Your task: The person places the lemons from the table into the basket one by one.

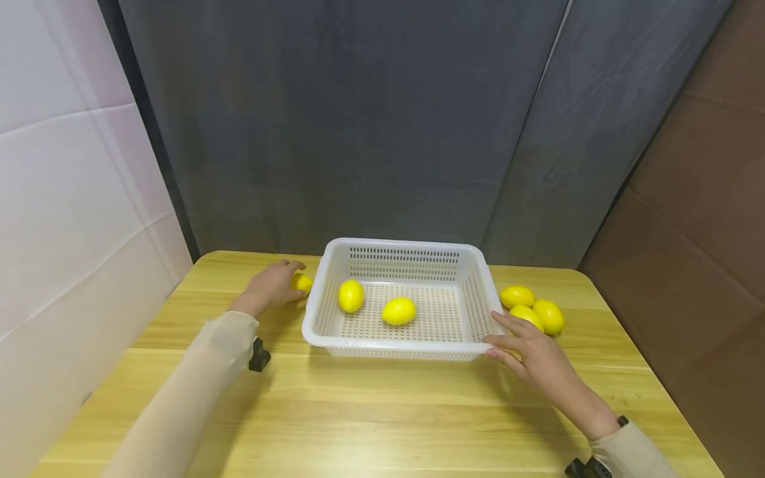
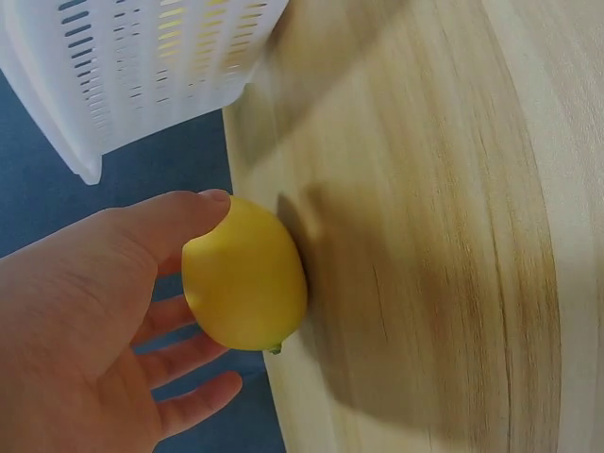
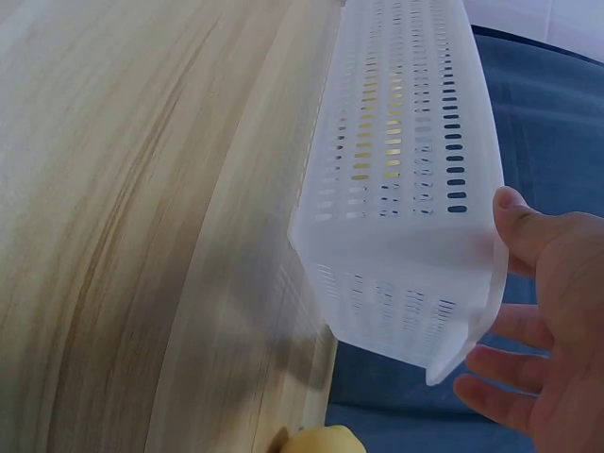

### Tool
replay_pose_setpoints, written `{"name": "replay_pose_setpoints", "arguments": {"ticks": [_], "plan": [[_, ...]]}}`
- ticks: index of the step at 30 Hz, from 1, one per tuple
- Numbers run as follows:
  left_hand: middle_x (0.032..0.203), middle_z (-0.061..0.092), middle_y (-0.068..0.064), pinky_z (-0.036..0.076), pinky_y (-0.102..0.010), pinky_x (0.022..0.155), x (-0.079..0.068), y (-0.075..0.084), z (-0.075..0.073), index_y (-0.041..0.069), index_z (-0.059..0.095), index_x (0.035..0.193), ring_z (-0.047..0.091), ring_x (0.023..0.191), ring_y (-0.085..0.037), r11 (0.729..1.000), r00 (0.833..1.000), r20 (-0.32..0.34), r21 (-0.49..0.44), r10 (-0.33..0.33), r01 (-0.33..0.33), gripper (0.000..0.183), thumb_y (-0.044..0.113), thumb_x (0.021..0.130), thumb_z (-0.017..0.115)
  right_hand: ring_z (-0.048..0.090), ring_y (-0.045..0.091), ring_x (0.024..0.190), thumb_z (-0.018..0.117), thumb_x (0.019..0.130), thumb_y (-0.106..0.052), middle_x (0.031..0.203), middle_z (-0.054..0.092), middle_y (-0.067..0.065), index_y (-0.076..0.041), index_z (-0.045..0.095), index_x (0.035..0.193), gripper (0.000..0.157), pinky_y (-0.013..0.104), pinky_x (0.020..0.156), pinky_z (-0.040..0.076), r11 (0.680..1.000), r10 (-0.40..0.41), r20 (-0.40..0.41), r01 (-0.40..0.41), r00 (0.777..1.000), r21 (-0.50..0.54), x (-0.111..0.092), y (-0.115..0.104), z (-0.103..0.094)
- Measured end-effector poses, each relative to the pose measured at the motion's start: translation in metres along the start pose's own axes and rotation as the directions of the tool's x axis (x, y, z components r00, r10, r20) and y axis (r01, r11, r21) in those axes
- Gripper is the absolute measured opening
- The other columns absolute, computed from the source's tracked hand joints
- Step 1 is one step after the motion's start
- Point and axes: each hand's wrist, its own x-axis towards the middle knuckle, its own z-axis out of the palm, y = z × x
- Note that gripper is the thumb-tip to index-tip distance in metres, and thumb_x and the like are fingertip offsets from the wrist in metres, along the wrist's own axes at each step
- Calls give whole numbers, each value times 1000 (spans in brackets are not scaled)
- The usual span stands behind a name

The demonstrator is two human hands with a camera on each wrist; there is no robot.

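A white perforated plastic basket [image 1: 394, 344] stands upright on the wooden table, with one lemon [image 1: 350, 296] at its left side and another lemon [image 1: 399, 311] near its middle. My left hand [image 1: 273, 287] is just left of the basket, gripping a third lemon [image 2: 247, 276] between thumb and fingers at the tabletop. At the basket's front right corner, my right hand [image 1: 534, 356] holds the rim [image 3: 493, 274], thumb at the front and fingers toward the side. Parts of the left fingers are hidden behind the lemon.
Several lemons [image 1: 548, 317] cluster on the table [image 1: 382, 411] just right of the basket, partly behind the right hand. A dark grey curtain [image 1: 335, 133] hangs behind the table. A white panel [image 1: 78, 172] stands at the left and a brown one [image 1: 705, 219] at the right.
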Motion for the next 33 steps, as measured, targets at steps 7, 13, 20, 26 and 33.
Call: {"name": "replay_pose_setpoints", "arguments": {"ticks": [7, 13, 20, 26, 33], "plan": [[137, 54, -28, 50, -62, 95, 0, -3, 4, 3, 53, 139, 57, 119, -46, 1000, 999, -26, 18, 20, -20, 61, 26, 86, 73, 61, 38, 123, 81, 78, -23, 137, 62, 15, -17, 78, 106, 29, 55, 91, 55, 1000, 7, 10, -7, 1000, 9, 1, -1, -2], [129, 59, -26, 52, -60, 92, -2, -5, 8, 2, 54, 135, 61, 109, -41, 999, 999, -35, 31, 33, -32, 58, 23, 85, 74, 61, 38, 122, 81, 77, -22, 137, 62, 16, -16, 79, 105, 28, 55, 90, 56, 1000, 2, 15, -1, 1000, -7, 1, -2, -2], [125, 62, -25, 53, -58, 90, -4, -6, 9, 2, 55, 134, 62, 104, -39, 999, 998, -42, 33, 37, -35, 58, 23, 85, 75, 61, 37, 123, 81, 77, -22, 137, 62, 15, -16, 79, 104, 28, 54, 90, 56, 1000, 3, 14, -3, 1000, -10, 0, -2, -1], [124, 64, -24, 53, -56, 89, -8, -9, 2, 2, 57, 131, 63, 101, -37, 998, 997, -54, 33, 53, -51, 57, 25, 83, 76, 61, 37, 123, 82, 78, -23, 137, 62, 15, -17, 79, 104, 27, 54, 90, 56, 1000, 4, 11, -4, 1000, -8, 0, -2, 0], [114, 69, -20, 54, -51, 80, -11, -8, -14, 1, 59, 129, 63, 90, -31, 997, 995, -72, 50, 67, -63, 58, 28, 81, 77, 60, 37, 124, 81, 78, -24, 139, 61, 14, -17, 79, 105, 28, 54, 89, 56, 1000, 20, 22, -20, 1000, -9, 0, -1, 0]]}}
